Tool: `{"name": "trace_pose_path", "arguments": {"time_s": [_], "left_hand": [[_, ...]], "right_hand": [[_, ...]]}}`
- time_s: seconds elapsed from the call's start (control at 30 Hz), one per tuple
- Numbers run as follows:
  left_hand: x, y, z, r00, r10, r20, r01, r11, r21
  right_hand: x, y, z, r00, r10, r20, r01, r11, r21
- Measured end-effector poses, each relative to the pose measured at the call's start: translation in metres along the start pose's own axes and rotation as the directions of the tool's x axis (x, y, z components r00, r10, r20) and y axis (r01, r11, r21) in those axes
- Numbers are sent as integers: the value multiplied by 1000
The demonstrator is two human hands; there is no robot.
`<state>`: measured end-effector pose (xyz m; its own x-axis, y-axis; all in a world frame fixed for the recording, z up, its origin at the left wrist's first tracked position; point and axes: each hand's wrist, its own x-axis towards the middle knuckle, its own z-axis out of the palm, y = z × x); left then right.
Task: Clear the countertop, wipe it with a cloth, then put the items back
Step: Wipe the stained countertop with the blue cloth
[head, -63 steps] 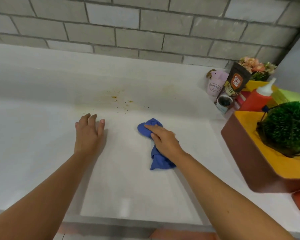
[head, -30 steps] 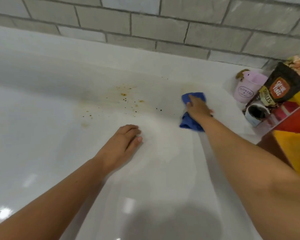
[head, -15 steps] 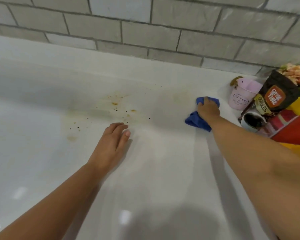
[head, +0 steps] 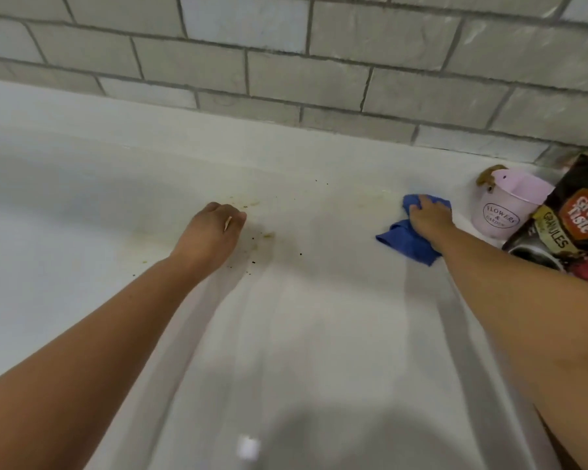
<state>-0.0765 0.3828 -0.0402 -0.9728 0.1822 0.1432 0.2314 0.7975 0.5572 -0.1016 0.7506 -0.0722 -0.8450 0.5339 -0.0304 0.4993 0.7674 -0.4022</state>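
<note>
On the glossy white counter (head: 82, 239) the left hand (head: 214, 232) rests, its grip curled together and empty, beside yellowish-brown stains (head: 269, 235). Farther right, the right hand (head: 428, 220) has its grip clamped on the crumpled blue cloth (head: 404, 244), near a pink round bucket (head: 503, 212).

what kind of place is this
Probably a home kitchen: a white countertop against a grey tiled wall, food-like stains on it, and a Great Taste granules pouch at the side.
</note>
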Motion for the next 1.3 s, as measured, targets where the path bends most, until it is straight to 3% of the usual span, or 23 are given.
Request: {"name": "trace_pose_path", "arguments": {"time_s": [0.07,0.2,0.33,0.43,0.47,0.53,0.6,0.7,0.73,0.8,1.03,1.17,1.3], "left_hand": [[-1,-1,7,999,-19,26,19,1000,9],[-2,-9,15,997,-73,40,70,995,68],[3,-10,10,993,-115,-12,116,991,65],[2,-10,9,992,-127,-4,127,990,60],[1,-11,10,992,-125,2,124,990,60],[-2,-14,9,992,-124,-2,124,990,62],[-4,-18,7,991,-132,-26,133,989,68],[-7,-23,7,985,-169,-32,171,983,66],[-9,-24,7,984,-176,-27,178,982,69],[-13,-24,7,985,-173,-27,175,982,69],[-14,-28,6,985,-170,-34,171,984,40],[-14,-29,4,983,-179,-31,178,984,-7],[-22,-34,-5,980,-148,-132,134,985,-109]], "right_hand": [[5,-4,9,999,23,22,-21,996,-85],[-14,-51,26,975,-208,74,210,978,-19],[-63,-85,38,845,-496,202,469,867,169],[-75,-82,21,748,-576,331,372,776,510],[-73,-78,11,750,-580,317,307,730,611],[-55,-61,-6,868,-462,181,216,680,700],[-33,-36,-17,958,-283,52,191,760,621],[-14,-8,-5,986,-144,79,126,972,197],[-13,-9,3,989,-131,67,128,991,41],[-23,-28,20,983,-183,10,183,981,-62],[-110,-104,58,818,-563,118,549,825,135],[-157,-117,61,772,-619,147,551,766,332],[-151,-113,39,854,-515,76,403,746,529]]}}
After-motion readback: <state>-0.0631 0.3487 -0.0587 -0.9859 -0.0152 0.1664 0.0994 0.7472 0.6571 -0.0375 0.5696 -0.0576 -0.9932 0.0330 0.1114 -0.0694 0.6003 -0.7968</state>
